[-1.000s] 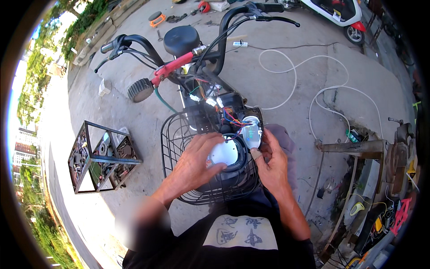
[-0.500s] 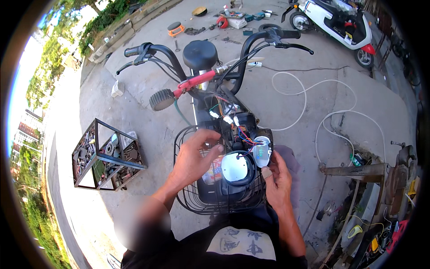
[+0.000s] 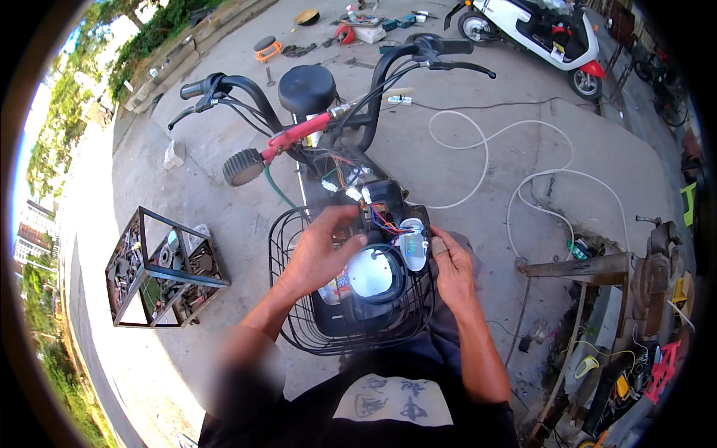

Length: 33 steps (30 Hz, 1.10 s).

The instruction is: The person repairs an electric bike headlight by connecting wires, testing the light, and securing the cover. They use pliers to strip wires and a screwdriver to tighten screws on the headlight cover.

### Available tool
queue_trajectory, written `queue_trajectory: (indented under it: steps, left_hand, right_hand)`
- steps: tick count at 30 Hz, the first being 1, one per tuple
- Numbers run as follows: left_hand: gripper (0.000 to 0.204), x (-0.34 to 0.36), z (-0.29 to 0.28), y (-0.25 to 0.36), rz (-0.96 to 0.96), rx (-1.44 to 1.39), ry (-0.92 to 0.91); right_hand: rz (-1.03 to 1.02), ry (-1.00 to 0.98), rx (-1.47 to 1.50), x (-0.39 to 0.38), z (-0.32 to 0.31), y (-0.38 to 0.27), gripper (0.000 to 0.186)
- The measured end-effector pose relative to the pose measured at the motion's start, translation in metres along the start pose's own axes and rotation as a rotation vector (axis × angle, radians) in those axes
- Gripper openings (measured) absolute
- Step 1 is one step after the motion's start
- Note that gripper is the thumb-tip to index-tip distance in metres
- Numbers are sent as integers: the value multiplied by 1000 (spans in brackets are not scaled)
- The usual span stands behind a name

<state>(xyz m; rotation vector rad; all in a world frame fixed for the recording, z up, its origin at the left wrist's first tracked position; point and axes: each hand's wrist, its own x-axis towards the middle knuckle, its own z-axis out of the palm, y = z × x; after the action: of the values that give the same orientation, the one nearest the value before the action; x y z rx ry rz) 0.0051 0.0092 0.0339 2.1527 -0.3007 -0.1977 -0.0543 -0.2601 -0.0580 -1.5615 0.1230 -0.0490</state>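
My right hand (image 3: pixel 452 270) grips the right edge of a wired instrument display (image 3: pixel 412 248), a pale oval unit in a black housing with coloured wires (image 3: pixel 385 219) at its top. My left hand (image 3: pixel 323 252) hovers over the basket's left part, thumb apart from the curled fingers, nothing visible in it. Its fingertips are near the wires and a round headlight (image 3: pixel 373 275) with a white face. White connectors (image 3: pixel 354 194) hang among loose wires below the handlebar (image 3: pixel 381 82). The black wire basket (image 3: pixel 280 317) surrounds the headlight.
A red tyre inflator (image 3: pixel 299 134) with a round black gauge lies across the handlebar stem, behind which is a black saddle (image 3: pixel 307 89). Left stands a metal-framed parts rack (image 3: pixel 179 272). A white hose (image 3: pixel 515 142) loops rightward, near a workbench (image 3: pixel 579 267). A white scooter (image 3: pixel 530 37) stands behind.
The view has shifted, so the bike and surroundings sit further left. My left fingers have come closer to the wires beside the headlight. My right hand keeps its hold on the display.
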Motion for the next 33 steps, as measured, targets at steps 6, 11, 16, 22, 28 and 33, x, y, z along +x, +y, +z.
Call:
queue_trajectory:
  steps: [6,11,16,22,28,33]
  left_hand:
    - [43,7,-2,-8,83,7,7]
    - [34,5,-3,-13,-37,-71,-16]
    - [33,4,3,-25,19,-38,40]
    - [33,6,4,-26,-88,31,145]
    - [37,-3,9,-12,-37,-46,20]
    - [78,-4,15,-21,16,-330,-59]
  right_hand:
    - [-53,7,173,-7,14,-5,38]
    - [-207,-39,217,-15,21,-9,38]
    - [-167,-77,347,-15,26,-9,40]
    - [88,6,461,-15,21,8,44]
    - [-60,-23,339,-24,31,-10,43]
    - [-331,50,9,-29,47,-24,43]
